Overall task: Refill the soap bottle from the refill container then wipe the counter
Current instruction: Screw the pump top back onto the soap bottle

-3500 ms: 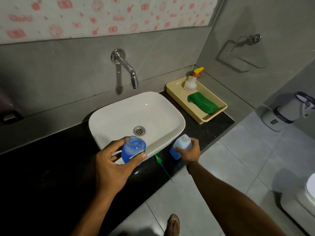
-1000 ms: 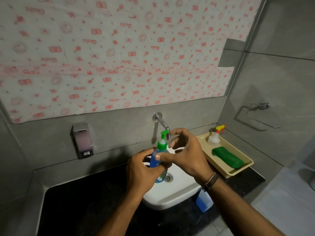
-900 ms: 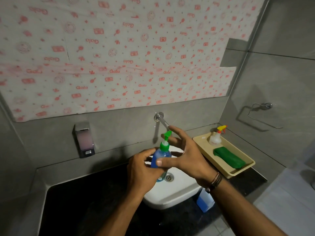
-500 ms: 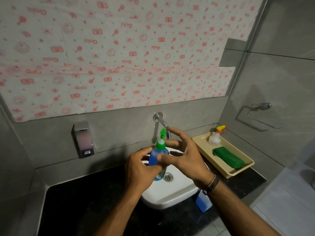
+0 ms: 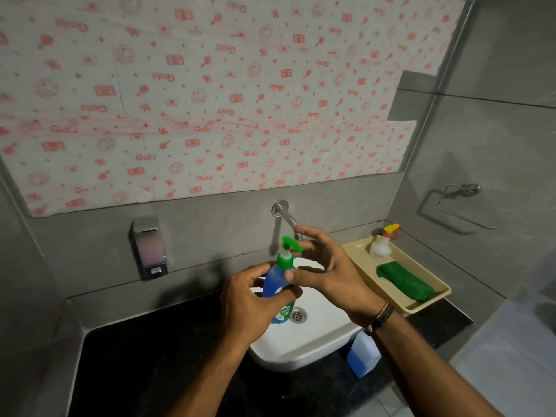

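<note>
Over the white basin (image 5: 304,347) I hold a blue soap bottle (image 5: 275,282) upright; its green pump (image 5: 288,251) sits on the neck. My left hand (image 5: 249,305) is wrapped around the bottle's body. My right hand (image 5: 325,266) touches the green collar with thumb and fingers, the other fingers spread. The refill container (image 5: 362,355), pale with blue liquid low inside, stands on the black counter (image 5: 144,365) right of the basin, partly behind my right forearm. A green cloth (image 5: 404,281) lies in the beige tray (image 5: 433,302).
A white spray bottle (image 5: 382,245) with a yellow trigger stands at the tray's far end. A chrome tap (image 5: 285,216) juts from the wall above the basin. A wall soap dispenser (image 5: 149,248) hangs at the left. A towel ring (image 5: 460,203) is on the right wall.
Earlier the bottle was open and the pump lay on the counter; now the pump is on the bottle. Over the last second my right hand has turned around the collar.
</note>
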Available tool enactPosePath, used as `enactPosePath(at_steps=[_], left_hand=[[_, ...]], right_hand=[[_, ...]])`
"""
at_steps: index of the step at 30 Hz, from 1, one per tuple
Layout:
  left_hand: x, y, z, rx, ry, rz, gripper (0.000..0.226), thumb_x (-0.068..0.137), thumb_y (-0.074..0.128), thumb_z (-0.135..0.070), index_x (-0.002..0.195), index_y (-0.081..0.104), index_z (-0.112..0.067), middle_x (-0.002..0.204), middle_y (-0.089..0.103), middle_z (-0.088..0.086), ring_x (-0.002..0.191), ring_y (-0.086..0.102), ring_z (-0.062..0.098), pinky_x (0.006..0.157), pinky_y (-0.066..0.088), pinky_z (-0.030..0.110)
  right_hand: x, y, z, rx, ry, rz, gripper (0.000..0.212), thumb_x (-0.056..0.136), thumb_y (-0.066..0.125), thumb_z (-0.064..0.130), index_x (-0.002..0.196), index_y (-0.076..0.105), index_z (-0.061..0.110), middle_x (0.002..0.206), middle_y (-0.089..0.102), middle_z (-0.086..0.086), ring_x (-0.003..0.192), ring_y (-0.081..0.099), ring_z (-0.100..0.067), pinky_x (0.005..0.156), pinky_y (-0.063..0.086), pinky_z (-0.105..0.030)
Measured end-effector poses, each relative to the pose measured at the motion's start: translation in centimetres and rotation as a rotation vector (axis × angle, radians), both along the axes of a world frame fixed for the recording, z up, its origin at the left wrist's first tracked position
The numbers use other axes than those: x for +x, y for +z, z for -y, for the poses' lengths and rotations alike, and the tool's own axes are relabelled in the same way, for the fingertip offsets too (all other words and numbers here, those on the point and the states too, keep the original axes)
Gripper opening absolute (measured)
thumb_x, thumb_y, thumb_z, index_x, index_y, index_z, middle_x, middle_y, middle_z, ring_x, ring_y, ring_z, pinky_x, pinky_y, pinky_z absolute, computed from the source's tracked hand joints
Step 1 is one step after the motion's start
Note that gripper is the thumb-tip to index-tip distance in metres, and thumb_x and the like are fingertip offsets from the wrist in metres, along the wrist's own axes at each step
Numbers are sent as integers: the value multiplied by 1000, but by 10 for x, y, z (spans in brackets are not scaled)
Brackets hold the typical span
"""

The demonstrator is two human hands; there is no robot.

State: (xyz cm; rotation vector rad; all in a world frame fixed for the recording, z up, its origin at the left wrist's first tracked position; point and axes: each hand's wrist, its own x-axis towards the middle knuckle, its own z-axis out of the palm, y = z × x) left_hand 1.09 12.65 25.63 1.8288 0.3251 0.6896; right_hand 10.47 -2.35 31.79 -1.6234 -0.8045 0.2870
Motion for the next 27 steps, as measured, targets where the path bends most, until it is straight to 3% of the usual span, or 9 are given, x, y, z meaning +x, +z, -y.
enactPosePath(at_steps=[1,3,6,10,13,16,19,23,27], left_hand=[[0,0,0,8,-7,4,38,60,91,-52,94,74,-48,90,77,-23,88,72,2,67,66,31],[1,0,1,20,-10,7,39,61,92,-52,95,74,-46,90,78,-22,89,73,2,68,66,30],[4,-2,3,24,10,9,42,65,93,-46,103,77,-38,93,79,-19,88,74,8,71,67,33],[6,-7,1,44,31,-14,41,67,94,-33,106,79,-30,94,80,-13,89,75,12,75,67,38],[6,-10,-2,46,20,-44,43,68,94,-31,107,78,-30,98,79,-12,94,75,13,78,67,38],[3,-6,-3,8,26,-46,43,61,93,-46,100,77,-36,94,78,-16,90,74,10,71,65,29],[1,-1,-5,14,40,-47,35,57,90,-54,84,70,-47,87,76,-21,82,74,7,65,63,23],[-2,-2,-7,45,23,-64,39,64,93,-44,97,76,-34,94,78,-16,86,75,11,70,65,28],[-6,-5,-12,36,19,-67,46,64,93,-47,104,79,-29,97,79,-13,90,75,13,73,67,36]], right_hand=[[0,2,-2,-12,87,-23,71,84,81,6,143,49,25,127,71,0,126,62,-17,99,57,-43],[-1,2,-7,29,140,-53,61,89,73,-3,143,52,15,126,72,-7,124,65,-23,97,57,-39],[-5,-2,-14,148,3,-75,48,83,76,-6,128,64,9,108,77,-15,106,74,-30,91,60,-41],[-14,-12,-22,175,-132,-8,39,79,85,5,115,71,10,100,79,-10,95,77,-27,88,62,-49],[-13,-11,-22,113,-120,24,54,76,88,7,125,66,14,103,80,-6,100,76,-23,95,59,-48],[-4,4,-12,62,-18,46,75,73,90,17,141,56,21,125,73,2,120,67,-16,104,53,-41],[1,22,-8,109,80,42,56,80,86,20,132,65,19,126,73,0,120,68,-19,101,55,-39],[2,28,-16,69,112,58,36,86,78,5,122,71,4,114,77,-10,106,75,-27,93,60,-44],[4,29,-20,51,172,86,33,88,73,-1,121,70,-2,114,77,-13,104,75,-29,90,61,-40]])
